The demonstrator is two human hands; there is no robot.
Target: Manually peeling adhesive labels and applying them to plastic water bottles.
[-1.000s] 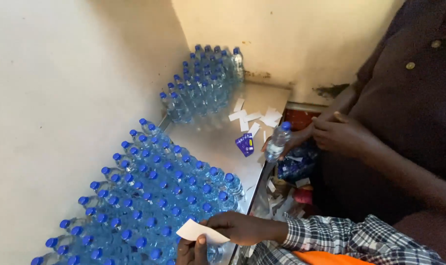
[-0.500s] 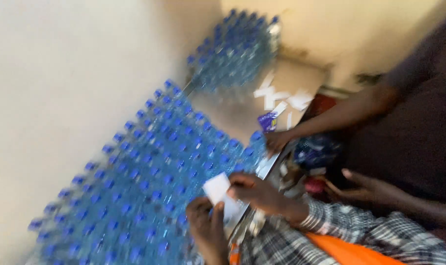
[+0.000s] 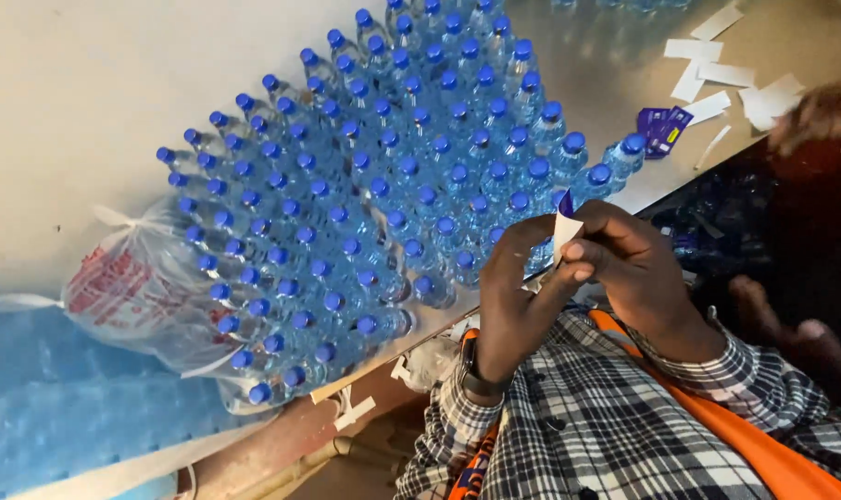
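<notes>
I see a crinkled clear plastic bag (image 3: 133, 296) at the bench's (image 3: 615, 56) left end, then a dense block of clear water bottles (image 3: 374, 185) with ribbed blue caps running to its front edge. Just off that edge, left hand (image 3: 518, 296) and right hand (image 3: 638, 268) both pinch one small paper label (image 3: 565, 227), white with a purple corner. Loose white paper strips (image 3: 717, 83) and purple labels (image 3: 661, 128) lie at the right end.
</notes>
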